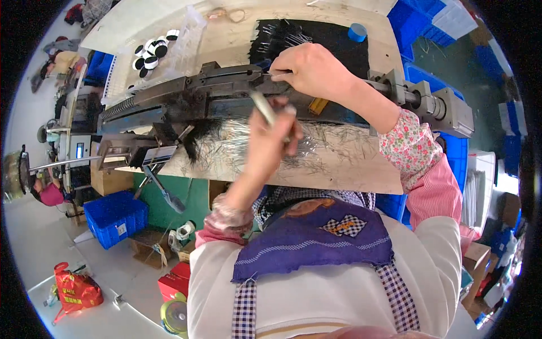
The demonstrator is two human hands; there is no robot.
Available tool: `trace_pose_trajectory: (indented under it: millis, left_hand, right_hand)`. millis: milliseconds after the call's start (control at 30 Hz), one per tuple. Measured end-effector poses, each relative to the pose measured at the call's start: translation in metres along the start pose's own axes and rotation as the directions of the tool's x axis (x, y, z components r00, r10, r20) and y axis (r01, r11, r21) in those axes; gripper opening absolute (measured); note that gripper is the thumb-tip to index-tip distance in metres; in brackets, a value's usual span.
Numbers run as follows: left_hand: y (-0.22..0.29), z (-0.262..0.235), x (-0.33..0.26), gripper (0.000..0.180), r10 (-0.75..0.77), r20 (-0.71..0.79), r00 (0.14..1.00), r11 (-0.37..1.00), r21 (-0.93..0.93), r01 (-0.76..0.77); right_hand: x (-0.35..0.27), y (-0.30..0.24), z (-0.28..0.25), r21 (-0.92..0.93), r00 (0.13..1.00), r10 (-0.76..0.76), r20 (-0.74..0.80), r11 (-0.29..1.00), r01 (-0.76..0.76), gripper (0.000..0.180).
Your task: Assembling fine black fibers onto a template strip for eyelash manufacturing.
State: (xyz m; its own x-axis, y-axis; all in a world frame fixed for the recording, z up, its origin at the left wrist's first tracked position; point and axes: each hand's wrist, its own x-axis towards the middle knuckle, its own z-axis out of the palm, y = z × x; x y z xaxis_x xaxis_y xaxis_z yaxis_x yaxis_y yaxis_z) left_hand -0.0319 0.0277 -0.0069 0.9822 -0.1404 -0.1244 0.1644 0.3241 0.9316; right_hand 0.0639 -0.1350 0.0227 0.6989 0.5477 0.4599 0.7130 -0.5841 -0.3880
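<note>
My left hand (271,135) is closed around a short pale stick-shaped tool (263,107), smeared by motion, in front of a long dark metal machine (226,93). The tool's upper end points toward the machine's middle. Fingertips of my right hand (310,68) are pinched together on a thin pale piece (280,75) at the machine's top; its kind is too small to tell. Below the machine, many thin metal wires (234,138) lie on the wooden bench (350,175), close to my left hand. A yellow block (318,105) sits under my right wrist.
Behind the machine, a black cloth (355,56) carries thin metal pieces and a blue round lid (357,32). A clear tray (189,42) holds black-and-white round pieces (151,53). Black bristles (195,141) hang at the machine's front. A blue crate (117,219) stands lower left.
</note>
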Motion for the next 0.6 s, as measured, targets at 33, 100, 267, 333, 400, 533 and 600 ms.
trace_pose_trajectory:
  millis: [33, 100, 267, 333, 400, 533, 600]
  left_hand:
    - [-0.031, -0.009, 0.001, 0.023, 0.114, -0.055, 0.992, 0.944, 0.316, -0.091]
    - [-0.024, -0.025, 0.014, 0.024, 0.183, 0.022, 0.983, 0.859, 0.482, -0.171]
    - [-0.019, -0.096, -0.013, 0.030, -0.109, -0.143, 0.984, 0.948, 0.284, 0.147]
    - [-0.019, -0.154, -0.018, 0.044, -0.008, -0.455, 0.890, 0.986, 0.146, 0.083]
    - [0.001, -0.176, -0.018, 0.042, -0.029, -0.643, 0.765, 0.996, 0.045, 0.076]
    - [0.007, -0.180, -0.007, 0.029, -0.016, -0.496, 0.868, 0.999, -0.039, -0.004]
    - [-0.003, -0.182, -0.004, 0.026, 0.037, -0.572, 0.820, 0.994, -0.065, -0.090]
  right_hand:
    - [0.000, -0.001, 0.002, -0.029, 1.000, -0.003, -0.011, 1.000, 0.003, 0.012]
    - [0.002, -0.005, 0.001, -0.117, 1.000, -0.012, -0.005, 0.993, 0.011, 0.012]
    - [-0.040, -0.060, -0.011, -0.138, 0.988, -0.118, -0.098, 0.985, 0.104, 0.028]
    - [-0.071, -0.054, -0.003, -0.191, 1.000, 0.006, 0.010, 0.982, -0.004, 0.029]
    - [-0.094, -0.039, 0.004, -0.336, 0.954, 0.267, 0.134, 0.918, -0.210, 0.028]
    - [-0.085, 0.022, 0.031, -0.401, 0.815, 0.570, 0.103, 0.774, -0.490, 0.012]
    - [-0.087, 0.025, 0.030, -0.435, 0.844, 0.522, 0.127, 0.794, -0.425, 0.013]
